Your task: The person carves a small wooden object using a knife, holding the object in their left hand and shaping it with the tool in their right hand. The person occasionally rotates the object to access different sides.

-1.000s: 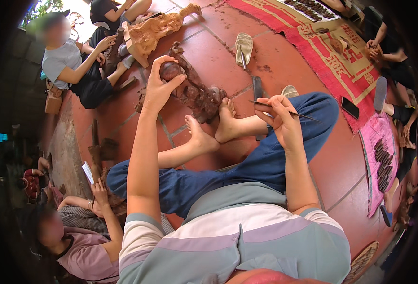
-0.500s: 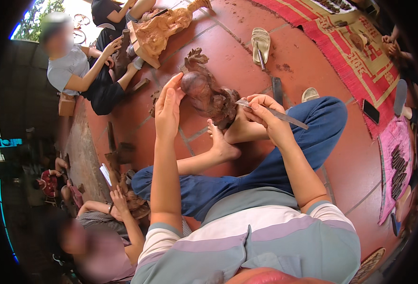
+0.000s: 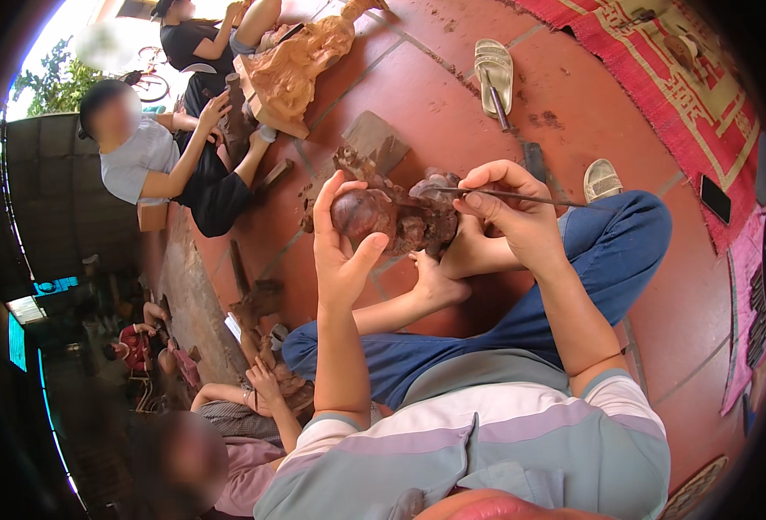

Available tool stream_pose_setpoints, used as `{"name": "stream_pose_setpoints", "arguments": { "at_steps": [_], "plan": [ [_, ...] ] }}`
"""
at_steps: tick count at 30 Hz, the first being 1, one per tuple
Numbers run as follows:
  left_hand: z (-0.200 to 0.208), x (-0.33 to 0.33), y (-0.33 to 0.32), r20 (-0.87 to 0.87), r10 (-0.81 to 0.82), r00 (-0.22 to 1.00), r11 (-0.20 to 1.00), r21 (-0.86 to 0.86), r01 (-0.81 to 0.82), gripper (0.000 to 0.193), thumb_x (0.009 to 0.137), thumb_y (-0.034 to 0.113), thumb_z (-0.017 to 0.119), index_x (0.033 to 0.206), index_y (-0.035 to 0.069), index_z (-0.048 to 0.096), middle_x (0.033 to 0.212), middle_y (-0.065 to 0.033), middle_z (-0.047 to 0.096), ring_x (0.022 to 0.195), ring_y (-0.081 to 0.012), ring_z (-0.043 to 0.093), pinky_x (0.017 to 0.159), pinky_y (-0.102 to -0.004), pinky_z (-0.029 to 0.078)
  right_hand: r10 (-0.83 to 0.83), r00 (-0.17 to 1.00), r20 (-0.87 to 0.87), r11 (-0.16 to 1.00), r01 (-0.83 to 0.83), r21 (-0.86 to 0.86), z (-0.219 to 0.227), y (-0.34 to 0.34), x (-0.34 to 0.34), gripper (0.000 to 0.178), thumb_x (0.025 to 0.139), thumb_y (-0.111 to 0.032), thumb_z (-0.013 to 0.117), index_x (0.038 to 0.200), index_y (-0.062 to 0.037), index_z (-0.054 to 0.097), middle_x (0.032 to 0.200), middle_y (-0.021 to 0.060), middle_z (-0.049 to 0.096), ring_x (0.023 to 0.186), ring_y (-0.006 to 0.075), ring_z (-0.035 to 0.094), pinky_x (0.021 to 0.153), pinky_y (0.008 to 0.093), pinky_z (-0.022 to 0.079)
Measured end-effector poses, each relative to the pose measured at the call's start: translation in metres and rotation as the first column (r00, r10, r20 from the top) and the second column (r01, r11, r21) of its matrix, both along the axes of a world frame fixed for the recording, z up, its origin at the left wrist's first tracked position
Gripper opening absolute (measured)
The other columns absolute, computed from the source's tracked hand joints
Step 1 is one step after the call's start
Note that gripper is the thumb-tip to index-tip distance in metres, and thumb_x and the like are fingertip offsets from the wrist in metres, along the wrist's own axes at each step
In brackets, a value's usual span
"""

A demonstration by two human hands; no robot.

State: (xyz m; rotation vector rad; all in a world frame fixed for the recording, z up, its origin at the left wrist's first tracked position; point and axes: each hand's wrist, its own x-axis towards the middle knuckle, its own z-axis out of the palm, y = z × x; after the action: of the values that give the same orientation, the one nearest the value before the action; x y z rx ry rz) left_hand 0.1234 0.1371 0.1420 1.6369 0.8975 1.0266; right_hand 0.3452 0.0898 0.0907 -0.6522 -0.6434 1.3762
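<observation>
A dark brown wood carving (image 3: pixel 363 215) with a smooth rounded end and rough knobbly parts rests on the tiles by my bare feet (image 3: pixel 440 288). My left hand (image 3: pixel 341 251) is round the smooth end, thumb on the near side and fingers on the far left. Between the thumb and fingers of my right hand (image 3: pixel 511 212) is a thin flat metal chisel (image 3: pixel 569 204), seen nearly edge-on. Its tip points left and meets the carving's right-hand knob, though exact contact is hard to tell.
A slipper (image 3: pixel 494 78) with a dark-handled tool on it lies beyond, a second slipper (image 3: pixel 602 179) to the right. A phone (image 3: pixel 716 199) rests by a red mat (image 3: pixel 660 104). A large pale carving (image 3: pixel 300 65) stands far left near seated people. Another person (image 3: pixel 253 451) sits close on my left.
The carving has turned, its far knob now beside the chisel. My left thumb has come round to the near side. The chisel has rolled from flat to edge-on, and the whole view has shifted.
</observation>
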Motion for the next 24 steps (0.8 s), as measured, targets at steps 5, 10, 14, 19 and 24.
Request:
{"name": "stream_pose_setpoints", "arguments": {
  "at_steps": [5, 10, 14, 19, 24],
  "plan": [
    [0.004, 0.003, -0.002, -0.022, 0.057, 0.998, 0.998, 0.034, -0.057, 0.077, 0.081, 0.017, 0.074, 0.142, -0.001, 0.032, 0.130, -0.0133, 0.044, 0.113, -0.0209, 0.052, 0.098, -0.0338, 0.043, 0.069, 0.990, -0.124, 0.988, -0.050, 0.146, 0.019, 0.020, -0.021, 0.013, 0.093, -0.010, 0.063, 0.103, -0.0025, 0.059, 0.103, 0.0018, 0.058, 0.096, 0.0098, 0.059, 0.083, 0.0235, 0.052],
    [-0.004, 0.004, 0.000, -0.014, 0.034, 0.999, 0.992, 0.123, -0.032, 0.066, 0.079, 0.010, 0.074, 0.134, -0.001, 0.039, 0.126, -0.0116, 0.044, 0.111, -0.0185, 0.052, 0.095, -0.0316, 0.044, 0.013, 0.991, 0.133, 0.946, -0.056, 0.320, 0.020, 0.030, -0.049, 0.015, 0.091, -0.008, 0.065, 0.102, -0.0009, 0.059, 0.101, 0.0037, 0.061, 0.096, 0.0104, 0.058, 0.086, 0.0258, 0.047],
    [-0.003, 0.011, 0.001, -0.098, 0.160, 0.982, 0.961, 0.245, -0.132, 0.052, 0.075, -0.002, 0.074, 0.120, 0.002, 0.048, 0.121, -0.0104, 0.046, 0.106, -0.0166, 0.053, 0.090, -0.0284, 0.046, 0.045, 0.964, 0.263, 0.944, -0.127, 0.303, 0.020, 0.033, -0.052, 0.016, 0.087, -0.009, 0.069, 0.100, -0.0014, 0.061, 0.096, 0.0039, 0.063, 0.091, 0.0081, 0.059, 0.082, 0.0252, 0.048],
    [0.001, 0.025, 0.002, -0.048, 0.264, 0.963, 0.950, 0.184, -0.251, 0.039, 0.076, -0.003, 0.074, 0.108, 0.003, 0.053, 0.113, -0.0071, 0.051, 0.103, -0.0138, 0.053, 0.090, -0.0273, 0.044, -0.001, 0.991, 0.132, 0.954, -0.038, 0.296, 0.017, 0.041, -0.052, 0.012, 0.088, -0.009, 0.068, 0.096, -0.0032, 0.061, 0.090, 0.0043, 0.063, 0.085, 0.0095, 0.058, 0.076, 0.0251, 0.048],
    [-0.005, 0.035, -0.001, -0.102, 0.404, 0.909, 0.895, 0.249, -0.370, 0.042, 0.072, -0.002, 0.077, 0.107, 0.004, 0.053, 0.113, -0.0067, 0.053, 0.101, -0.0131, 0.054, 0.090, -0.0260, 0.044, -0.357, 0.878, 0.321, 0.815, 0.124, 0.567, 0.001, 0.041, -0.048, 0.010, 0.090, -0.007, 0.065, 0.098, -0.0050, 0.059, 0.088, 0.0065, 0.062, 0.080, 0.0147, 0.060, 0.072, 0.0284, 0.050]
  ]
}}
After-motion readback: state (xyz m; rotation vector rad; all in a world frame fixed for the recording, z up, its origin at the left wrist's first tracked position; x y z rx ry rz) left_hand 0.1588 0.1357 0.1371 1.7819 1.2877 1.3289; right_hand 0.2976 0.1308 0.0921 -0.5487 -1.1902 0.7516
